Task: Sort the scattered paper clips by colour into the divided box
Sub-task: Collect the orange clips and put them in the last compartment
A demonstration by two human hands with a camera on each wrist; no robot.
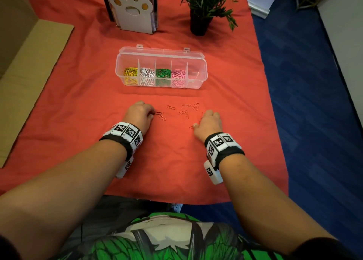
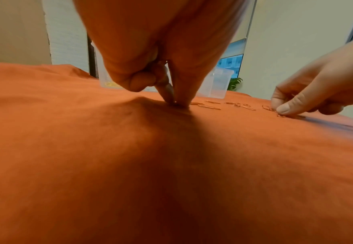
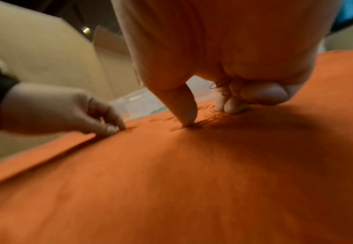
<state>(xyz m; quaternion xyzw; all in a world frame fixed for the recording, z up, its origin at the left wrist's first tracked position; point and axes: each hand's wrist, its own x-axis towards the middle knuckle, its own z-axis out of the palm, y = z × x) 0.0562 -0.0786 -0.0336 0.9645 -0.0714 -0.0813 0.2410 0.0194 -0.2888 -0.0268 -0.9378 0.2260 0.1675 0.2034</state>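
Observation:
The clear divided box (image 1: 200, 71) lies open on the red cloth, holding yellow, white, green and pink clips in separate compartments; its rightmost compartment is nearly bare. Several orange paper clips (image 1: 183, 112) lie scattered on the cloth between my hands. My left hand (image 1: 153, 114) pinches one clip (image 1: 159, 113) against the cloth with thumb and forefinger (image 2: 175, 102). My right hand (image 1: 199, 119) presses its thumb on a clip (image 1: 191, 127), and the right wrist view shows a bunch of clips (image 3: 219, 85) held in its curled fingers.
A paw-shaped white holder (image 1: 135, 8) and a potted plant (image 1: 202, 12) stand behind the box. Cardboard (image 1: 29, 73) lies off the cloth's left edge, and blue floor (image 1: 304, 82) lies to the right. The cloth's near edge runs just below my wrists.

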